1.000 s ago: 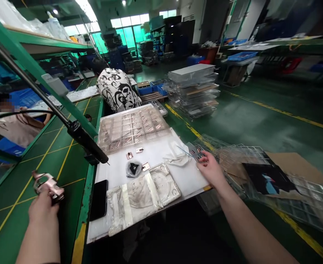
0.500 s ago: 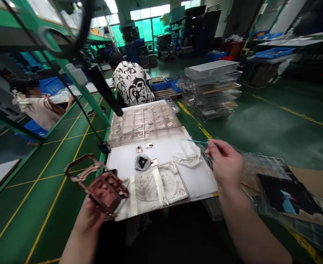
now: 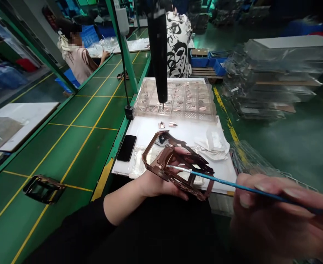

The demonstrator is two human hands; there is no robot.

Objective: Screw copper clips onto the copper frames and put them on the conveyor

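My left hand (image 3: pixel 156 183) is closed around a brown metallic frame (image 3: pixel 163 157), held tilted above the near part of the white work board (image 3: pixel 134 126). In my right hand (image 3: pixel 282 216), close to the camera and partly blurred, is a thin blue-handled brush (image 3: pixel 219 179) pinched between the fingers. Its pale end reaches left over the frame and appears to meet it near the inner crossbar. Behind the frame, a small round holder with a dark piece (image 3: pixel 162 138) is partly hidden. Two small metal parts, one a copper-coloured plate (image 3: pixel 161 125), lie farther back.
A black electric screwdriver (image 3: pixel 158 66) hangs over a compartment tray (image 3: pixel 175 99). A phone (image 3: pixel 127 147) lies at the board's left, crumpled white cloth (image 3: pixel 213 145) at its right. The green conveyor (image 3: pixel 76 146) carries another frame (image 3: pixel 43 189). Two co-workers sit farther back.
My left hand has brought the frame rightward, in front of the board's middle. My right hand has come nearer the camera, and the brush now points onto the frame. The view has turned left.
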